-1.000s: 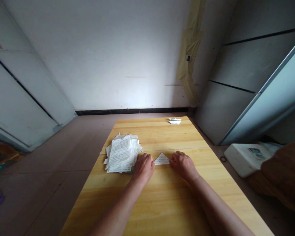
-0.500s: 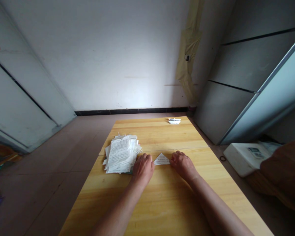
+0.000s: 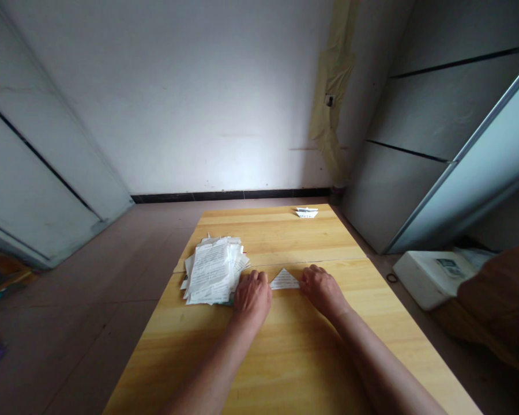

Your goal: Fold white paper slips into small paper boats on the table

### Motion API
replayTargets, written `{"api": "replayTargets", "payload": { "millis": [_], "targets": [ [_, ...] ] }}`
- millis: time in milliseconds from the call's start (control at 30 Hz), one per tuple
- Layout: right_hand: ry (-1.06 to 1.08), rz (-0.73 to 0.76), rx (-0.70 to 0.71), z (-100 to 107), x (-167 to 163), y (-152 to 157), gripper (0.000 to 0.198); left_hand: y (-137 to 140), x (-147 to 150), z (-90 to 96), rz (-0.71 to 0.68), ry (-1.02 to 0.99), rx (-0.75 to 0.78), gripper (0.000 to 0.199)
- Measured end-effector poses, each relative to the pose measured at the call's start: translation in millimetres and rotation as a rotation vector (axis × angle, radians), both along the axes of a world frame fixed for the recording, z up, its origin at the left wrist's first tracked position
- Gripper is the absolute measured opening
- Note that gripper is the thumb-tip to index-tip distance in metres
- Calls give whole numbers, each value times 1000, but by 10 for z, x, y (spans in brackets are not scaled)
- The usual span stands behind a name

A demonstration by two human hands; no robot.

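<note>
Between my two hands lies a folded paper (image 3: 284,280), a small white triangle with printed lines, its point facing the far side of the table. My left hand (image 3: 253,294) is closed at its left corner, fingers curled. My right hand (image 3: 322,287) is closed at the right corner in the same way. The fingertips of both hands are partly hidden behind the knuckles. Just left of my left hand is a stack of printed paper sheets (image 3: 211,271). A small folded paper boat (image 3: 307,212) sits by the table's far edge.
The wooden table (image 3: 277,357) has a seam across it. A white wall (image 3: 225,104) stands beyond, with a taped socket (image 3: 329,101). To the right are a grey cabinet (image 3: 398,190) and a white foam box (image 3: 428,276) on the floor.
Almost nothing differs. Both hands stay at the corners of the folded paper, with only a very slight shift.
</note>
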State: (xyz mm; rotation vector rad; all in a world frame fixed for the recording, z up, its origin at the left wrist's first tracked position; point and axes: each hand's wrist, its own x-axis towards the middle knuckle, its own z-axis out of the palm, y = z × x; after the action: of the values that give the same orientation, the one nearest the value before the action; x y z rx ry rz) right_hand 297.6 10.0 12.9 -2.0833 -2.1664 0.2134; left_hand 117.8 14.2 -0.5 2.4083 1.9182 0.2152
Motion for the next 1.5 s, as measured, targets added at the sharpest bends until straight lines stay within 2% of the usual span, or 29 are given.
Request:
{"api": "replayTargets", "payload": {
  "millis": [200, 400, 467, 667, 800, 933, 1033, 1133, 1200, 1267, 1367, 1500],
  "targets": [
    [-8, 14, 14, -9, 1, -13, 12, -1, 39, 12, 50, 40, 7, 18],
    [-20, 13, 9, -14, 2, -15, 14, -3, 24, -10, 33, 32, -5, 18],
    [-22, 14, 10, -8, -1, -15, 13, -4, 7, -35, -40, 8, 48, 21],
    [29, 14, 26, -28, 41, 2, 11, 45, -32, -24, -411, -83, 99, 27],
    [124, 22, 60, -87, 127, 29, 9, 47, -25, 8, -492, -57, 134, 23],
    [254, 41, 83, -150, 244, 60, 11, -17, -33, 4, -512, -30, 159, 19],
    [376, 66, 158, -193, 348, 89, 14, -63, -47, -2, -504, -14, 173, 18],
    [501, 86, 320, -189, 392, 88, 22, -86, -50, -8, -498, 8, 175, 19],
    [568, 167, 415, -150, 342, 48, 29, -91, -45, -21, -499, 20, 174, 19],
    [593, 336, 404, -95, 229, -22, 36, -91, -41, -42, -496, 28, 179, 18],
    [482, 469, 292, -18, 19, -138, 38, -88, -45, -83, -492, 22, 201, 18],
    [142, 508, 189, 10, -137, -225, 23, -89, -60, -119, -486, 8, 222, 18]
  ]
}}
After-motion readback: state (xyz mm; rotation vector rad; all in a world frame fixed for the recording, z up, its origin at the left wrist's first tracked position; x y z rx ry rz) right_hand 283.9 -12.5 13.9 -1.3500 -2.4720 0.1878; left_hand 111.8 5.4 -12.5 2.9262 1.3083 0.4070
